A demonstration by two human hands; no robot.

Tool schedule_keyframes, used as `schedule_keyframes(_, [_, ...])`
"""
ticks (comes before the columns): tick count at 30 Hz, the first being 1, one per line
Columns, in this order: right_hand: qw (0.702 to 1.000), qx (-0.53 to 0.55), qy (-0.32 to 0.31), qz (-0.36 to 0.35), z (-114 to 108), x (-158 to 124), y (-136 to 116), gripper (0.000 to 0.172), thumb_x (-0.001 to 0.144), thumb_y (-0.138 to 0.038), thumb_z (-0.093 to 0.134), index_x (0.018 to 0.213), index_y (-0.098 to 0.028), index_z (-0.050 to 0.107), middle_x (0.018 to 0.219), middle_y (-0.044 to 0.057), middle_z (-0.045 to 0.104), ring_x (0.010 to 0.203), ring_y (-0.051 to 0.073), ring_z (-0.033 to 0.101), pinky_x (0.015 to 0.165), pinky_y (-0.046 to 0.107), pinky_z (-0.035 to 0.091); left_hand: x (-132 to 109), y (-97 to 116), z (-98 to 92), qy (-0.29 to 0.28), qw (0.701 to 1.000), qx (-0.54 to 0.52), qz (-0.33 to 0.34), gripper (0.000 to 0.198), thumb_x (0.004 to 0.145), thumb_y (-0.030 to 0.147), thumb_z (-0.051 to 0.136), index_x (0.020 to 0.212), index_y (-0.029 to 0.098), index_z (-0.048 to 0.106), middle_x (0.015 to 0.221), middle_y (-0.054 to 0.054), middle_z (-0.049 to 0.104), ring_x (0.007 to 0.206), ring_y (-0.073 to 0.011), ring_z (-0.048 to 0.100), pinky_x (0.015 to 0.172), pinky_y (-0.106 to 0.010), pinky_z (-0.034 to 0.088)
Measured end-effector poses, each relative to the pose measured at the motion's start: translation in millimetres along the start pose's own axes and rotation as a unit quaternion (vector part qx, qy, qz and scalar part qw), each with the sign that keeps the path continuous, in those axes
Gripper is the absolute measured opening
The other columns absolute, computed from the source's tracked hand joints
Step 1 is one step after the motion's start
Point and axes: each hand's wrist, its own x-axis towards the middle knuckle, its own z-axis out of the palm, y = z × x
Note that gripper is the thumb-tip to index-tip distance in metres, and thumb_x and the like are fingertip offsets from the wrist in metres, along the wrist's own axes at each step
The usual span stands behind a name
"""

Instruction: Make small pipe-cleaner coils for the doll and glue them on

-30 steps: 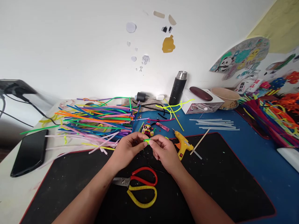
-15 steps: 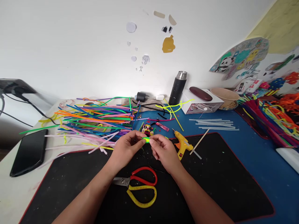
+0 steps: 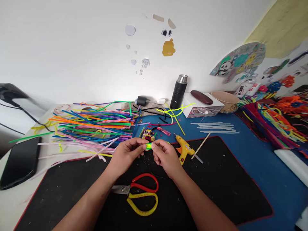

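Note:
A small green and yellow fuzzy piece (image 3: 149, 146), looking like bent pipe cleaner, is pinched between my two hands over the black mat (image 3: 79, 192). My left hand (image 3: 128, 155) grips its left end between thumb and fingers. On its right end the thumb and forefinger of my right hand (image 3: 166, 156) are closed. Just behind the hands stands a small colourful figure (image 3: 148, 133), partly hidden by them. Scissors with one red and one yellow handle (image 3: 144, 195) lie on the mat below the hands. A yellow glue gun (image 3: 184, 149) rests right of my right hand.
Loose pipe cleaners (image 3: 96, 123) are heaped at the left, near a black phone (image 3: 20, 162). Behind are a black thermos (image 3: 178, 93), a white drawer box (image 3: 202, 107) and a bowl (image 3: 225, 99). Glue sticks (image 3: 216, 127) and a pink-handled tool (image 3: 164, 131) lie on the blue surface.
The view has shifted slightly, so most things appear further left. The green and yellow piece is turned a little, showing more of its yellow part. Both hands keep hold of it.

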Motion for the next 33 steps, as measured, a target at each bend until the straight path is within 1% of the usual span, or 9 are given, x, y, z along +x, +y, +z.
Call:
schedule_keyframes(4, [1.000,0.003,0.007,0.004,2.3,1.0,0.2,0.038,0.088,-0.058,0.072,0.087,-0.021,0.063,0.051,-0.009,0.048,0.042,0.009,0.038,0.040,0.021,0.025,0.2,0.9,-3.0,0.034,0.999,-0.001,0.013,0.046,0.085,0.061,0.079,0.105,0.019,0.080,0.073,-0.003,0.072,0.062,-0.0165,0.060,0.058,-0.027,0.048])
schedule_keyframes(6, [1.000,-0.006,0.018,0.000,1.0,2.2,-2.1,0.038,0.087,-0.058,0.072,0.086,-0.021,0.063,0.051,-0.009,0.047,0.042,0.010,0.039,0.040,0.021,0.026,1.0,0.9,-6.8,0.079,0.996,-0.001,0.030,0.047,0.088,0.061,0.077,0.109,0.019,0.079,0.071,-0.002,0.069,0.060,-0.0156,0.058,0.057,-0.026,0.046])
schedule_keyframes(9, [0.999,-0.035,0.032,-0.016,-7.0,6.2,-9.6,0.037,0.086,-0.058,0.073,0.085,-0.022,0.064,0.052,-0.009,0.046,0.042,0.010,0.039,0.041,0.023,0.028,4.2,0.6,-15.5,0.174,0.982,-0.037,0.061,0.039,0.090,0.057,0.077,0.100,0.019,0.078,0.071,-0.001,0.066,0.061,-0.0145,0.057,0.057,-0.025,0.045])
schedule_keyframes(11, [0.995,-0.083,0.036,-0.031,-17.1,10.7,-16.4,0.035,0.087,-0.056,0.072,0.087,-0.021,0.066,0.054,-0.008,0.049,0.043,0.011,0.041,0.043,0.024,0.031,7.7,0.1,-22.7,0.224,0.967,-0.086,0.081,0.033,0.089,0.052,0.079,0.096,0.019,0.075,0.072,0.000,0.064,0.060,-0.0137,0.055,0.056,-0.025,0.044])
schedule_keyframes(13, [0.986,-0.153,0.040,-0.046,-30.3,16.8,-23.3,0.032,0.089,-0.053,0.070,0.090,-0.021,0.070,0.059,-0.006,0.054,0.046,0.012,0.044,0.046,0.026,0.035,11.5,-0.1,-30.5,0.257,0.953,-0.132,0.093,0.030,0.085,0.045,0.083,0.099,0.020,0.075,0.070,0.002,0.062,0.059,-0.0128,0.053,0.054,-0.023,0.042])
schedule_keyframes(16, [0.959,-0.260,0.072,-0.087,-52.0,28.3,-33.3,0.031,0.093,-0.051,0.065,0.090,-0.021,0.071,0.066,-0.002,0.060,0.051,0.015,0.048,0.050,0.027,0.037,15.8,1.1,-41.6,0.295,0.935,-0.171,0.099,0.027,0.080,0.036,0.087,0.097,0.019,0.074,0.070,0.003,0.060,0.059,-0.0110,0.051,0.053,-0.022,0.039])
schedule_keyframes(19, [0.923,-0.354,0.102,-0.112,-68.9,39.4,-42.4,0.031,0.096,-0.050,0.061,0.089,-0.021,0.072,0.070,0.000,0.066,0.061,0.018,0.056,0.057,0.029,0.040,17.8,3.8,-50.6,0.319,0.919,-0.201,0.113,0.021,0.081,0.032,0.085,0.088,0.018,0.071,0.067,0.004,0.056,0.056,-0.0094,0.047,0.051,-0.021,0.035])
schedule_keyframes(22, [0.894,-0.417,0.114,-0.117,-76.8,47.7,-48.7,0.032,0.097,-0.048,0.056,0.092,-0.021,0.073,0.075,0.002,0.071,0.069,0.021,0.062,0.063,0.030,0.041,18.9,5.8,-57.0,0.333,0.908,-0.220,0.126,0.019,0.081,0.030,0.084,0.087,0.017,0.072,0.059,0.006,0.049,0.053,-0.0090,0.042,0.050,-0.020,0.032])
schedule_keyframes(33, [0.850,-0.504,0.116,-0.103,-84.2,67.5,-50.9,0.029,0.096,-0.042,0.054,0.088,-0.023,0.073,0.069,0.002,0.069,0.066,0.022,0.061,0.062,0.031,0.036,21.3,7.7,-67.6,0.361,0.888,-0.253,0.132,0.017,0.079,0.028,0.084,0.085,0.016,0.074,0.056,0.006,0.048,0.052,-0.0087,0.042,0.049,-0.020,0.033])
